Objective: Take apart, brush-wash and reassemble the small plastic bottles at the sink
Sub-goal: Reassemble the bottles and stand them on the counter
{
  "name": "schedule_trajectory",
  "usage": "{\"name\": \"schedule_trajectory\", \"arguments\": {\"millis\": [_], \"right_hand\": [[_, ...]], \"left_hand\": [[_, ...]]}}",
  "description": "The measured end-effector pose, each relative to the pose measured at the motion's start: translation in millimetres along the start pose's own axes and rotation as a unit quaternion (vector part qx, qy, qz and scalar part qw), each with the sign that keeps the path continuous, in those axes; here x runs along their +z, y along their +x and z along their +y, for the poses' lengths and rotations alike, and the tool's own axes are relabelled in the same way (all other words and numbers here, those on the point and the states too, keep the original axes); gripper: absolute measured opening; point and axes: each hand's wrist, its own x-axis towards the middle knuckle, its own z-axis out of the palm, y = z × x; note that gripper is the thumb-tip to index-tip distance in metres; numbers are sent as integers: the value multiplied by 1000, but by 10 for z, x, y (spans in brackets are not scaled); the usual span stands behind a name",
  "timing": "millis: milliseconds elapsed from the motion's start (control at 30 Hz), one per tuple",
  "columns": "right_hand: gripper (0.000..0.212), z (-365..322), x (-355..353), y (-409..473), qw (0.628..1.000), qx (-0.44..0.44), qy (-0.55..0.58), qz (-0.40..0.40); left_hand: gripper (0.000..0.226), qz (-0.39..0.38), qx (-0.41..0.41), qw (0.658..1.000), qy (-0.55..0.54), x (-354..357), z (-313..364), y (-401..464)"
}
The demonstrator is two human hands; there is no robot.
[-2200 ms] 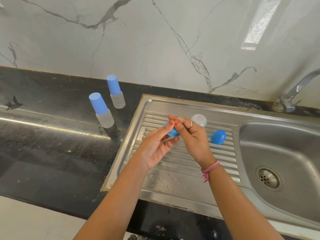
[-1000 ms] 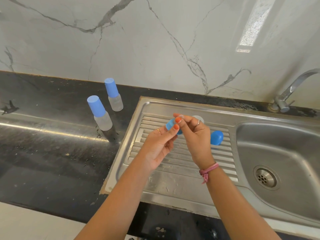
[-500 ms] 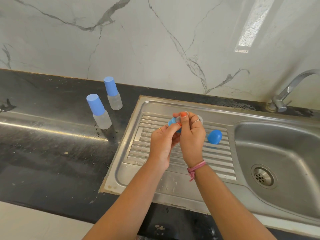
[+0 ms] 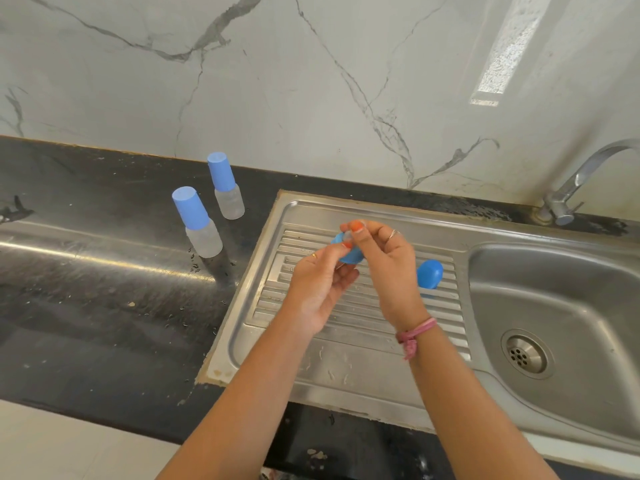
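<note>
We see both hands meeting over the draining board (image 4: 346, 341), the left hand (image 4: 320, 289) and right hand (image 4: 388, 268) each pinching the small blue bottle piece (image 4: 349, 256) between fingertips, a loose blue cap (image 4: 429, 274) just right of the fingers, two capped bottles (image 4: 204, 223) well left

My two bare forearms without sleeves, orange-painted nails on my left hand (image 4: 320, 285) and right hand (image 4: 388, 268), a thin gold ring on a left finger, a silver ring on a right finger, a pink knotted thread band (image 4: 414, 336) round my right wrist
</note>
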Motion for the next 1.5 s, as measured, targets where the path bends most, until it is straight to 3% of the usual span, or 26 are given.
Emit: {"name": "schedule_trajectory", "arguments": {"millis": [100,200,300,400,600,767,1100,1200,1300,1400,1500], "right_hand": [[36,-85,-278,96,983,51,0,-179],[32,-102,-350,92,973,54,-12,-223],[23,-78,-238,39,993,30,26,-109],[14,-73,-159,7,1000,-9,-16,-9],[21,-44,-244,14,996,-74,-44,7],[27,62,-114,-23,992,-54,-19,110],[36,96,-73,-73,973,-81,11,217],[33,54,-171,-72,982,-88,22,163],[27,-88,-459,12,999,-49,-8,-11],[30,-214,-721,73,988,-6,-31,-153],[31,-160,-790,83,992,-19,-17,-124]], "left_hand": [[21,-61,-91,994,17,-163,152,-6],[41,-107,-159,981,22,-177,254,-30],[48,-119,-118,986,-4,-109,226,-14],[46,-100,-34,994,15,-12,82,-10],[25,-47,-1,999,15,60,-27,-8],[12,-13,22,999,20,214,-122,2],[27,-16,13,1000,19,457,-212,-27],[21,-30,9,999,17,477,-183,-4],[17,-36,-32,999,21,386,-45,51],[19,-85,-101,990,43,316,72,75],[40,-145,-104,983,43,377,89,68]]}}
